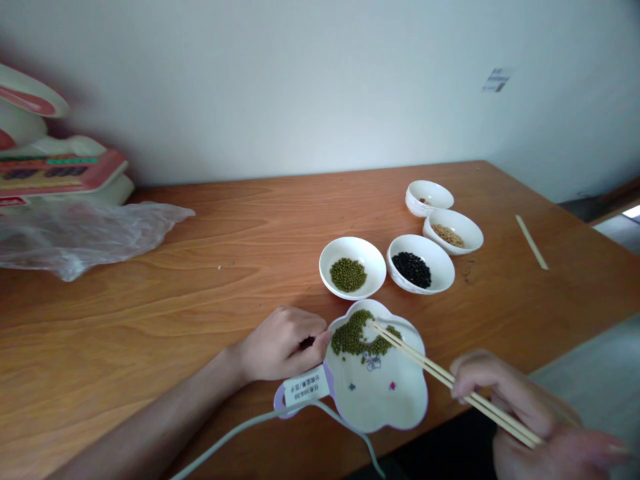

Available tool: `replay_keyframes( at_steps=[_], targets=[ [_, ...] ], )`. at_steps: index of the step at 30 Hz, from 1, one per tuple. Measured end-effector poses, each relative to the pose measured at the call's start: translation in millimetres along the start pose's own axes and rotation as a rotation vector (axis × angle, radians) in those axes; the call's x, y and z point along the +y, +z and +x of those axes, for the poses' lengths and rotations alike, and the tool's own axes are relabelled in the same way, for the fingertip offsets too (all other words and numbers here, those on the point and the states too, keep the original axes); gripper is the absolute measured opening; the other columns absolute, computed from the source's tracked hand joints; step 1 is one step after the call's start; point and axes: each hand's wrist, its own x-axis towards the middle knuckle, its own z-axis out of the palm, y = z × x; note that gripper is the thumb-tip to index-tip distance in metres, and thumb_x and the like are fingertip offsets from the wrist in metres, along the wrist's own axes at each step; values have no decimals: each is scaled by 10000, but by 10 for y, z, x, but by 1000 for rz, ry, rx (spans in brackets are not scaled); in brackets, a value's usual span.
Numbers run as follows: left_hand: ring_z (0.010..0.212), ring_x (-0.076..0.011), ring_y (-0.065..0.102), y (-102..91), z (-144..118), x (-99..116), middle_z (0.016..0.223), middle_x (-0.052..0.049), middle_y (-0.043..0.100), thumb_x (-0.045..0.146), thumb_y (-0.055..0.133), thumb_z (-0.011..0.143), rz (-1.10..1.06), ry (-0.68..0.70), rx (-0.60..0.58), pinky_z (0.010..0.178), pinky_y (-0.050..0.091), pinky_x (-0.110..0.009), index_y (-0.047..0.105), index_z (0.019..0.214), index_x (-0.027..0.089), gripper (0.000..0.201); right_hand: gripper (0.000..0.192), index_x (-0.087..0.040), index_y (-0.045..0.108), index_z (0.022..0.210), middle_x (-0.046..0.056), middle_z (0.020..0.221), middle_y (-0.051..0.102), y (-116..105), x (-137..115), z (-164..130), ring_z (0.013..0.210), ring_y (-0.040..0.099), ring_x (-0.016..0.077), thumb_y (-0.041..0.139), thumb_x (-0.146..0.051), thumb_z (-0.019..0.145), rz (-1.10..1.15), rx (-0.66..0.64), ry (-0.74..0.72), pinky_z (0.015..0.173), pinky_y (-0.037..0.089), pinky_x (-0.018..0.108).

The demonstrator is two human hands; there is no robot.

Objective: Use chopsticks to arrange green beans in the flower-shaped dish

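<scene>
A flower-shaped white plate (373, 407) with a lilac rim and a labelled handle lies at the table's near edge. Green mung beans (350, 337) are heaped toward its far side. My left hand (287, 343) is closed at the plate's left rim, thumb and forefinger pinching it. Wooden chopsticks (435, 368) are held in my right hand (525, 407), their tips close together among the beans. Just beyond the plate stands a white bowl (333, 283) of mung beans. Beside it, another bowl (443, 267) contains black beans.
Farther right are a bowl (473, 240) of tan beans and a bowl (440, 193) with a few brown bits. A lone wooden stick (531, 241) lies near the right edge. A plastic bag (100, 233) and toy keyboard (65, 173) sit left. A pale cord (240, 430) crosses the plate's handle.
</scene>
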Motion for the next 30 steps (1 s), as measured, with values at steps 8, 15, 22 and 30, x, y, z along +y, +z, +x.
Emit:
replay_keyframes(
  at_steps=[8, 15, 22, 30],
  targets=[
    [594, -101, 399, -2, 3, 7, 663, 27, 480, 239, 408, 1030, 1, 18, 8, 612, 298, -290, 428, 711, 183, 324, 972, -221, 700, 649, 86, 674, 701, -120, 185, -83, 595, 668, 210, 4, -884, 793, 0, -74, 57, 540, 527, 295],
    [588, -104, 406, -5, 2, 13, 657, 20, 491, 241, 401, 1032, 22, 23, 19, 605, 306, -291, 451, 703, 183, 338, 949, -214, 683, 661, 90, 685, 691, -98, 176, -46, 602, 654, 206, -22, -815, 867, 13, -118, 31, 528, 524, 305],
    [590, -103, 406, -16, 6, 16, 657, 15, 500, 242, 392, 1037, 20, 23, 9, 607, 305, -293, 450, 704, 179, 344, 1001, -203, 680, 669, 90, 697, 690, -158, 350, -82, 636, 671, 209, -77, -839, 827, -1, -194, 8, 550, 548, 308],
    [585, -102, 414, -8, -3, 11, 654, 17, 494, 241, 391, 1039, 38, 20, 6, 602, 304, -291, 453, 707, 179, 343, 942, -232, 690, 648, 83, 667, 671, -142, 190, -112, 594, 649, 206, 7, -854, 827, 33, -51, 51, 528, 525, 299]
  ],
)
